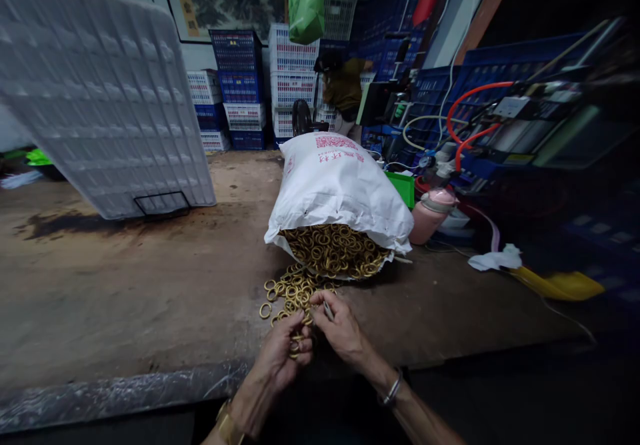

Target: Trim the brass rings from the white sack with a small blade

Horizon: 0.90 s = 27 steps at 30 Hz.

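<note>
Bottom centre of the frame was where everything was going on. The left hand (pixel 286 355) was seen curled up, fingers clenched around a small bunch of rings (pixel 296 347) held just over the counter (pixel 125 292) edge. The right hand (pixel 341 330) was pressed in right beside it, fingers pinched on a thin pale stick (pixel 328 310); what that stick actually was couldn't be made out, too small. Both hands were touching the near end of the loose brass rings (pixel 287 292), which were spilled in a little heap on the counter just above the hands.

That heap was fed straight from a white sack (pixel 340 185) laid on its side in the middle of the frame, mouth open toward the camera and packed with more of the same rings. A watch (pixel 227 425) was worn on the left wrist, a bracelet (pixel 393 389) on the right.

A grey moulded tray (pixel 105 98) was propped up tilted in the upper left. Just right of the sack a pink bottle (pixel 431 215) and a green box (pixel 403 186) were parked, with a white rag (pixel 495 258) further right. Stacked crates (pixel 240 85) and another person (pixel 345 88) were seen at the top centre, well apart from the hands.
</note>
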Tool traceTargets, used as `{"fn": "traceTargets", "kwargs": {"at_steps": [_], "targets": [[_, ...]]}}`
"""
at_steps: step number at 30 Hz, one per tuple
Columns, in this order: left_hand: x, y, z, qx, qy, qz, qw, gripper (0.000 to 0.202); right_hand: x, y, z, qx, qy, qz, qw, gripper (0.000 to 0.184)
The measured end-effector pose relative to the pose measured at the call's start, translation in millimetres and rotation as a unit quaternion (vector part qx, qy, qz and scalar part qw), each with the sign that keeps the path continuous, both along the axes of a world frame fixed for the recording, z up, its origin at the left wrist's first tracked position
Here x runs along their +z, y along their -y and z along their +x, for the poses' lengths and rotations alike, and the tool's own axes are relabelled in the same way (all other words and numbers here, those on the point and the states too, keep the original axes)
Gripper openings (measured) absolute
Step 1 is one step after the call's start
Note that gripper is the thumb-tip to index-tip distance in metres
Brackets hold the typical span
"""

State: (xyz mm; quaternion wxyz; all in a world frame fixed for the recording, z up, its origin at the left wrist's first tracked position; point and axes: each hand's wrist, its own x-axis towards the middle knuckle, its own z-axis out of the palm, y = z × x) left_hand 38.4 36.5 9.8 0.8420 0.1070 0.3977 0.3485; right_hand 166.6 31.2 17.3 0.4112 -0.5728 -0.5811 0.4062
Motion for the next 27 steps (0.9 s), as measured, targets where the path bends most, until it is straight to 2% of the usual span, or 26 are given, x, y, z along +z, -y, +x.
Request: {"fn": "traceTargets", "kwargs": {"at_steps": [3,6,12,18,23,26,27], "targets": [[2.2,-1.9,0.5,0.001,0.049,-0.078,0.996,0.02,1.0,2.3,0.6,0.026,0.012,0.006,1.0,0.016],[4.9,-0.6,0.3,-0.007,0.088,-0.104,0.991,0.021,3.1,2.6,1.9,0.026,0.018,0.011,0.999,0.017],[6.2,4.8,-1.6,-0.043,0.128,-0.109,0.985,0.022,3.8,0.8,3.7,0.03,0.015,0.01,0.999,0.023],[1.8,8.1,-2.1,-0.054,0.144,-0.108,0.982,0.02,0.0,-1.7,4.5,0.035,0.004,0.015,0.999,0.025],[0.7,10.2,-2.5,-0.04,0.166,-0.088,0.981,0.019,-10.4,-1.6,8.9,-0.019,0.122,0.055,0.991,0.024],[-0.3,8.8,-3.4,-0.029,0.176,-0.072,0.981,0.017,-15.6,4.5,12.7,0.015,0.223,0.077,0.972,0.014],[-0.8,8.2,-3.5,-0.028,0.177,-0.068,0.981,0.016,-16.1,6.9,13.7,0.035,0.249,0.081,0.964,0.016]]}}
